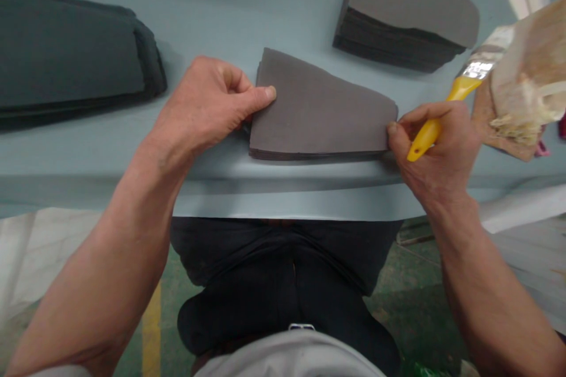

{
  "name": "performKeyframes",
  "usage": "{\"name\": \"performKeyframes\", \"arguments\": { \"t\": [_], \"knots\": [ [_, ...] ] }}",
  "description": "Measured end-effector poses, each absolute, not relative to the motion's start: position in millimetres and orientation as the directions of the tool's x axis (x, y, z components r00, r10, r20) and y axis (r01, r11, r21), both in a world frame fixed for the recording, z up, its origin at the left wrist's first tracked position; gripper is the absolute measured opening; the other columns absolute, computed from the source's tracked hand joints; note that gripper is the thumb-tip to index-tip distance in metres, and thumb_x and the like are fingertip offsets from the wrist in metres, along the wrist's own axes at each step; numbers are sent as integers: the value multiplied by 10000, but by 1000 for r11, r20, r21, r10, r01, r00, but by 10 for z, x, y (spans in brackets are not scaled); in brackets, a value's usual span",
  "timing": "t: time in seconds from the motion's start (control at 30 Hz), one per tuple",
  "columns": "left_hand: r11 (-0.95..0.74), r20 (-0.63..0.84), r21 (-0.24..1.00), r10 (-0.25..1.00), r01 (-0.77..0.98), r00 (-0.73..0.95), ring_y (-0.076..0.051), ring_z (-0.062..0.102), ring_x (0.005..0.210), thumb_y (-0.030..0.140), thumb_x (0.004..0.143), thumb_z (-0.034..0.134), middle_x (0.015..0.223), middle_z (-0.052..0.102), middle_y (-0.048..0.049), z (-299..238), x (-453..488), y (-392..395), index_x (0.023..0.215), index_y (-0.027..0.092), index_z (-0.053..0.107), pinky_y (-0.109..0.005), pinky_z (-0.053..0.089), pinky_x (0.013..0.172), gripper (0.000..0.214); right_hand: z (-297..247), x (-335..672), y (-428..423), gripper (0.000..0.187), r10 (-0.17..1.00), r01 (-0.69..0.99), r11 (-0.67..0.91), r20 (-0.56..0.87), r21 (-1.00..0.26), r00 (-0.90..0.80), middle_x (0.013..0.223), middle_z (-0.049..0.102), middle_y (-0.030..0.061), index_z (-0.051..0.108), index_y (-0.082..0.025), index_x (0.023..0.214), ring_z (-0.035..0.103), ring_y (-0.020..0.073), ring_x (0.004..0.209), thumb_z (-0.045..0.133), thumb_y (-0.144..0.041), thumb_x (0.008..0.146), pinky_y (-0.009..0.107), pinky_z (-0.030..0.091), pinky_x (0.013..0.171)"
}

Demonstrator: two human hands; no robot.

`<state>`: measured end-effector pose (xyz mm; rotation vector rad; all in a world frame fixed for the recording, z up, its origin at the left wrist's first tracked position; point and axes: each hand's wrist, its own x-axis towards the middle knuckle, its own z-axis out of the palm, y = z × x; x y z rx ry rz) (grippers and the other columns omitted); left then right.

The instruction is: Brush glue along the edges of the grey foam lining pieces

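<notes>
With my left hand I pinch the wide end of a thin stack of flat, smooth grey sheets cut to a tapering shape, my thumb lying on the top sheet and my fingers partly hidden at the edge. The stack lies right in front of me, near the front edge of a table covered in pale blue-grey sheeting, its wide end to my left and its narrow end to my right. My right hand is closed round a flat paintbrush with a yellow handle and a metal collar, while its thumb meets the stack's narrow end; how the fingertips sit beneath, I cannot tell. The brush slants away to the right, its pale bristles near a whitish, crusted container standing on a brown board. Beyond my stack, to the right, lies a thicker pile of similar grey pieces. To my left rests a pile of dark greenish-black pieces, apart from my hand.
</notes>
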<state>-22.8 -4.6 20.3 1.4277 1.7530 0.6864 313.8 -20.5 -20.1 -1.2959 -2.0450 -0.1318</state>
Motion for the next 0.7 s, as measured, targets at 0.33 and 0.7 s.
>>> {"name": "performKeyframes", "arguments": {
  "t": [0.33,0.7],
  "knots": [
    [215,-193,785,976,581,-101,-73,492,550,450,918,799,592,579,33,207,-229,-78,673,151,709,-272,448,696,397,-197,3143,-197,152,752,818,505,605,-274,-261,762,629,-32,620,-214,968,602,106,633,751,-203,891,263,497,616],
    [229,-205,755,972,614,-111,-91,448,568,553,917,797,621,568,-3,217,-246,-95,721,149,716,-289,400,658,455,-180,3150,-228,117,767,859,453,596,-238,-239,781,658,-15,675,-207,958,595,100,632,749,-274,897,255,497,567]
  ]
}}
